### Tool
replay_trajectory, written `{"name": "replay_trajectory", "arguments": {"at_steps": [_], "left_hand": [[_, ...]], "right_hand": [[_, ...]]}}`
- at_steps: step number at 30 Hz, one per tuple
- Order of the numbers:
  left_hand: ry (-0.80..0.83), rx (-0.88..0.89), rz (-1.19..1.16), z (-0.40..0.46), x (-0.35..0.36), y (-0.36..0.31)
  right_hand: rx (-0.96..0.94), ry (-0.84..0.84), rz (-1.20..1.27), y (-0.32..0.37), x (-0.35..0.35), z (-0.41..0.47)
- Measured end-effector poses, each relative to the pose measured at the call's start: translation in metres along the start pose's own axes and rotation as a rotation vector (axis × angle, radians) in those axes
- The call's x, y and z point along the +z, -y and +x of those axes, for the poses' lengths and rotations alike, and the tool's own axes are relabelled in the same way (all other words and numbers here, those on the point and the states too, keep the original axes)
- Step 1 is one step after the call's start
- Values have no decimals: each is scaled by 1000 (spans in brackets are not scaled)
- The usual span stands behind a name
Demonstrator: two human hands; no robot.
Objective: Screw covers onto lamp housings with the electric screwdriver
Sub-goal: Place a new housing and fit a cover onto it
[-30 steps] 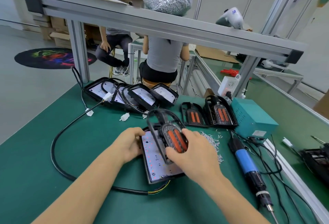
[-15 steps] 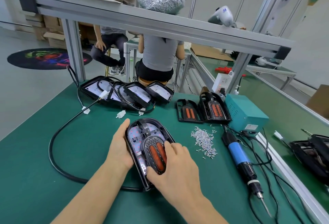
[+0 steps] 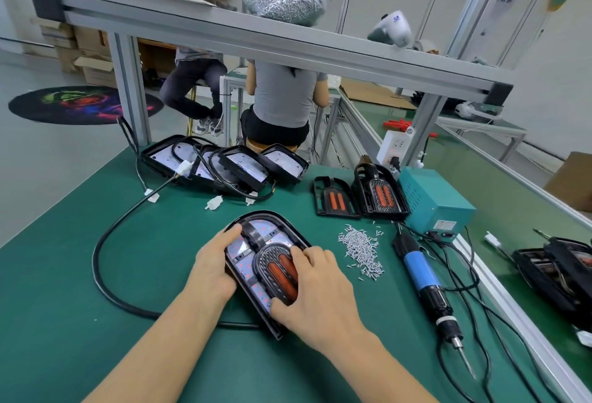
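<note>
A black lamp housing point(image 3: 246, 261) with a white LED board lies on the green mat in front of me. A black cover with two orange strips point(image 3: 278, 269) sits seated in it. My left hand point(image 3: 213, 263) holds the housing's left edge, thumb on its upper rim. My right hand point(image 3: 317, 293) presses flat on the cover's right side. The electric screwdriver point(image 3: 427, 290), blue-bodied, lies untouched to the right, tip toward me. A pile of small screws point(image 3: 362, 249) lies between lamp and screwdriver.
Several open housings point(image 3: 224, 162) with cables lean in a row at the back left. Two spare covers point(image 3: 358, 196) stand beside a teal power box point(image 3: 432, 201). A thick black cable point(image 3: 105, 261) loops left. More lamp parts point(image 3: 557, 271) lie far right. Two people sit behind the frame.
The cover went from raised above the LED board to seated flat in the housing. Both hands now settle on it, the right hand pressing down.
</note>
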State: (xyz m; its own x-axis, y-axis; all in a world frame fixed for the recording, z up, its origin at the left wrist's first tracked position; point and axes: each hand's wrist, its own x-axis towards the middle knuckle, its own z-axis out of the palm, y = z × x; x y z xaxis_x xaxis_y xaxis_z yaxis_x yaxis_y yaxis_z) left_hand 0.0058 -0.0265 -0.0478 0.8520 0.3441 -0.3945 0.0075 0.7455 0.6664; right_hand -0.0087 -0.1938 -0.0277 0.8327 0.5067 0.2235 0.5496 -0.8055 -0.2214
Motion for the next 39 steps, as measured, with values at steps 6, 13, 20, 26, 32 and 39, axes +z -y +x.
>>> {"name": "replay_trajectory", "arguments": {"at_steps": [6, 13, 20, 26, 32, 39], "left_hand": [[-47, 161, 257, 6, -6, -5], [-201, 563, 1274, 11, -27, -7], [-166, 531, 1252, 12, -20, -10], [-286, 988, 1440, -11, 4, -6], [292, 1141, 1688, -35, 88, 23], [484, 745, 2220, -35, 141, 100]], "right_hand": [[-44, -24, 38, -4, 7, 0], [-171, -41, 142, -8, 7, 1], [31, -152, 284, -59, -20, 1], [415, -83, 53, -125, -33, -3], [680, 45, -67, -168, -42, -10], [788, 155, 22, -179, -34, -9]]}}
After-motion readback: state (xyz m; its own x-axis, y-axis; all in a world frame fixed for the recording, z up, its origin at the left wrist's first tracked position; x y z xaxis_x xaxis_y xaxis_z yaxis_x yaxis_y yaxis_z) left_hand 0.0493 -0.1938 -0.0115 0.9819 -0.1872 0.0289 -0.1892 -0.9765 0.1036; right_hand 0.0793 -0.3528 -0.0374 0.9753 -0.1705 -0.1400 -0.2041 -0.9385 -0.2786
